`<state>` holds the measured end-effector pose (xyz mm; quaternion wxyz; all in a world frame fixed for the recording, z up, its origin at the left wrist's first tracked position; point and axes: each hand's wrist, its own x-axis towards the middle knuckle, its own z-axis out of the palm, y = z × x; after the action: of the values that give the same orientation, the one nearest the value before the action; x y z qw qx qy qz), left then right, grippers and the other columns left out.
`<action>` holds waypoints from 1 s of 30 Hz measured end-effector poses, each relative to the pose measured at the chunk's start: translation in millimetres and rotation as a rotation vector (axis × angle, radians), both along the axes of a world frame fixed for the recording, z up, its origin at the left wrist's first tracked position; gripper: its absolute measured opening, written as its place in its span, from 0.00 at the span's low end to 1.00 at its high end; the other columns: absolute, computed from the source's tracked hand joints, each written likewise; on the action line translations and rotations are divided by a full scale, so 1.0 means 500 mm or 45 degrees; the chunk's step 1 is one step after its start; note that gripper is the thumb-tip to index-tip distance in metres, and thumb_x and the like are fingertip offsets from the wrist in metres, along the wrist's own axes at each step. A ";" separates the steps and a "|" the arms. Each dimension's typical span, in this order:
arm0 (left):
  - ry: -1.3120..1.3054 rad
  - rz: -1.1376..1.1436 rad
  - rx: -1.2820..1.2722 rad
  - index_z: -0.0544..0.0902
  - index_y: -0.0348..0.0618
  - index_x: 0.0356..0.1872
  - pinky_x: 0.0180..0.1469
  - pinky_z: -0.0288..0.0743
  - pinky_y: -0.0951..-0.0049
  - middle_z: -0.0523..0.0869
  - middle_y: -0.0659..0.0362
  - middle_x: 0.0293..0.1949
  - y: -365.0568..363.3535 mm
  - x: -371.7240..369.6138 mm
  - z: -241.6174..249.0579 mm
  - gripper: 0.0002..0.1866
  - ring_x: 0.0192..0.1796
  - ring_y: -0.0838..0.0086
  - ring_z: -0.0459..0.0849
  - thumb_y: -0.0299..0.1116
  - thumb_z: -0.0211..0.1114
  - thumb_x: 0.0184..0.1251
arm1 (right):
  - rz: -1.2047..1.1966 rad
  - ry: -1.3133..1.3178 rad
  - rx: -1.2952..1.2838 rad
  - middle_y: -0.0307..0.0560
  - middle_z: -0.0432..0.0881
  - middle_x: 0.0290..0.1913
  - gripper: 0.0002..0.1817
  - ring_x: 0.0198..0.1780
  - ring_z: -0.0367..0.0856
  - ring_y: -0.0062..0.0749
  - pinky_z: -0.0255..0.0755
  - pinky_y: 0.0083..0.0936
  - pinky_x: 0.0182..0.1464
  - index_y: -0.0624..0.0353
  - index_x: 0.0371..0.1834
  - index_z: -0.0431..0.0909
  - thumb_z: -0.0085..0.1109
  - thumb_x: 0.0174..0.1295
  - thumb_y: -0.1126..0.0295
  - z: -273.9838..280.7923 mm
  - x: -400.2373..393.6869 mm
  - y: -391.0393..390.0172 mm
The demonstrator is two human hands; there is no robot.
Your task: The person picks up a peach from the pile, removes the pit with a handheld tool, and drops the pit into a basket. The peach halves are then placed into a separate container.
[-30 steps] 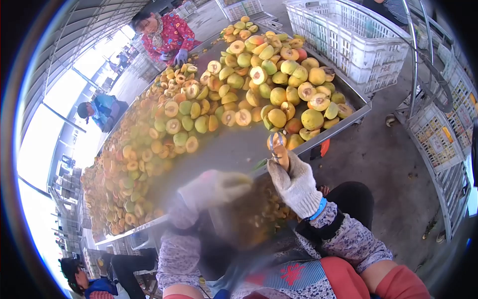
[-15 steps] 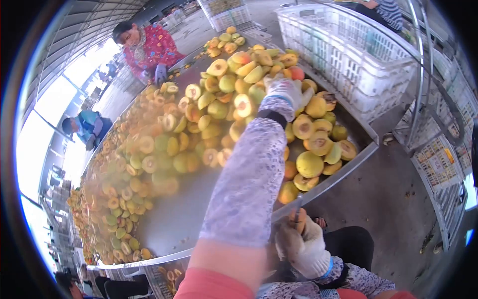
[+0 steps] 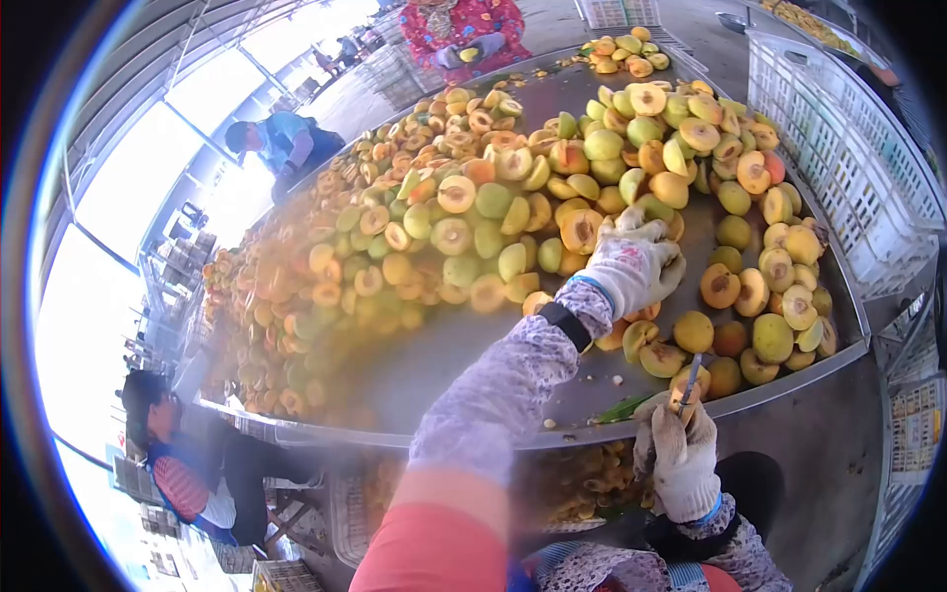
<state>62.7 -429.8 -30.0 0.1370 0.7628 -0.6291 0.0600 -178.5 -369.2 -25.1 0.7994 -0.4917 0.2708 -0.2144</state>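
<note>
Yellow halved fruit [image 3: 456,194] heaps at twelve o'clock; at three, a bare strip [image 3: 698,239] of metal table [image 3: 483,385] has opened beside the left hand [image 3: 631,264], curled, grip unclear, seemingly spreading the pile. At four, the right hand [image 3: 681,449] clasps a tool [image 3: 693,373].

wearer's gloved hands [image 3: 633,264]: 2 | hand tool [image 3: 692,377]: 1 | near table [image 3: 503,385]: 1 | fruit pieces [image 3: 580,231]: dozens

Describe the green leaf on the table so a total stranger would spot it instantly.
Start at the big metal table heaped with cut fruit. At its near edge, just beyond and left of the gloved right hand, lies the leaf. It is slender and green, unlike the rounded, yellowish fruit nearby.
</note>
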 end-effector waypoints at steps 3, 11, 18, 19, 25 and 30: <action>0.245 0.171 0.105 0.87 0.52 0.51 0.67 0.70 0.55 0.79 0.58 0.63 0.097 0.032 0.005 0.19 0.68 0.52 0.70 0.49 0.59 0.69 | 0.031 0.015 -0.157 0.35 0.70 0.18 0.13 0.17 0.67 0.19 0.61 0.20 0.21 0.60 0.43 0.74 0.52 0.77 0.60 -0.031 0.015 0.007; 0.644 0.710 -0.229 0.83 0.47 0.61 0.60 0.76 0.69 0.89 0.52 0.50 0.304 0.253 0.140 0.28 0.54 0.64 0.86 0.57 0.54 0.76 | -0.046 0.075 -0.169 0.35 0.70 0.20 0.13 0.17 0.67 0.19 0.62 0.20 0.21 0.60 0.42 0.76 0.52 0.77 0.60 -0.059 0.050 0.012; 0.159 0.950 0.343 0.70 0.57 0.73 0.74 0.63 0.59 0.78 0.49 0.67 0.093 0.403 0.151 0.43 0.70 0.56 0.75 0.75 0.46 0.66 | 0.061 0.132 -0.147 0.41 0.75 0.20 0.15 0.18 0.71 0.22 0.66 0.20 0.20 0.63 0.43 0.74 0.54 0.75 0.59 -0.027 0.059 0.008; 0.164 0.919 0.335 0.70 0.57 0.73 0.74 0.63 0.59 0.78 0.49 0.67 0.068 0.403 0.139 0.43 0.70 0.56 0.75 0.75 0.46 0.66 | 0.107 0.132 -0.210 0.41 0.76 0.21 0.15 0.18 0.72 0.22 0.67 0.20 0.21 0.63 0.42 0.73 0.54 0.74 0.59 -0.027 0.061 0.006; 0.091 0.627 0.513 0.73 0.58 0.71 0.78 0.53 0.47 0.76 0.50 0.69 0.047 0.305 0.082 0.41 0.78 0.42 0.57 0.73 0.46 0.67 | 0.110 0.061 0.092 0.38 0.78 0.26 0.07 0.27 0.75 0.18 0.70 0.19 0.29 0.61 0.47 0.76 0.55 0.71 0.71 -0.013 0.064 -0.001; 0.182 0.258 0.649 0.86 0.51 0.55 0.66 0.72 0.61 0.83 0.51 0.60 0.047 0.210 0.155 0.26 0.63 0.57 0.80 0.57 0.61 0.67 | 0.223 0.078 0.156 0.36 0.80 0.31 0.08 0.33 0.77 0.16 0.71 0.20 0.32 0.62 0.48 0.78 0.57 0.68 0.73 -0.003 0.046 -0.024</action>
<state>167.4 -406.3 47.3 -0.0221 0.8340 -0.5331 -0.1407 -155.5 -381.3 -26.8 0.8350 -0.4699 0.2637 -0.1118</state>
